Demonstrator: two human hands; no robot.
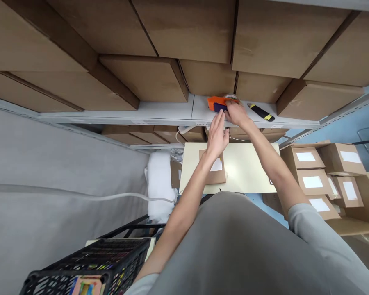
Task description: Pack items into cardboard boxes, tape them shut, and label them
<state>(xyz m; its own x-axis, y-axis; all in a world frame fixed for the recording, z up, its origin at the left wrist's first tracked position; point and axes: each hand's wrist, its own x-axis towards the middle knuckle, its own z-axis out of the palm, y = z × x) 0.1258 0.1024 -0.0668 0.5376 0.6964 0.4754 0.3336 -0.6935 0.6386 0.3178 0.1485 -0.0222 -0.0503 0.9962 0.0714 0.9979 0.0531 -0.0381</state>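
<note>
My right hand (pixel 237 113) reaches up to the white shelf (pixel 172 110) and closes on an orange and blue tape dispenser (pixel 217 104) lying there. My left hand (pixel 217 137) is raised just below it, fingers stretched out and together, holding nothing, its fingertips near the dispenser. Below my arms a small cardboard box (pixel 217 174) with a white label rests on a pale yellow table (pixel 249 168).
A black and yellow utility knife (pixel 261 112) lies on the shelf to the right of the dispenser. Large cardboard boxes (pixel 147 78) fill the shelf. Labelled small boxes (pixel 313 180) are stacked at right. A black crate (pixel 89 266) sits bottom left, a white roll (pixel 160 184) beside the table.
</note>
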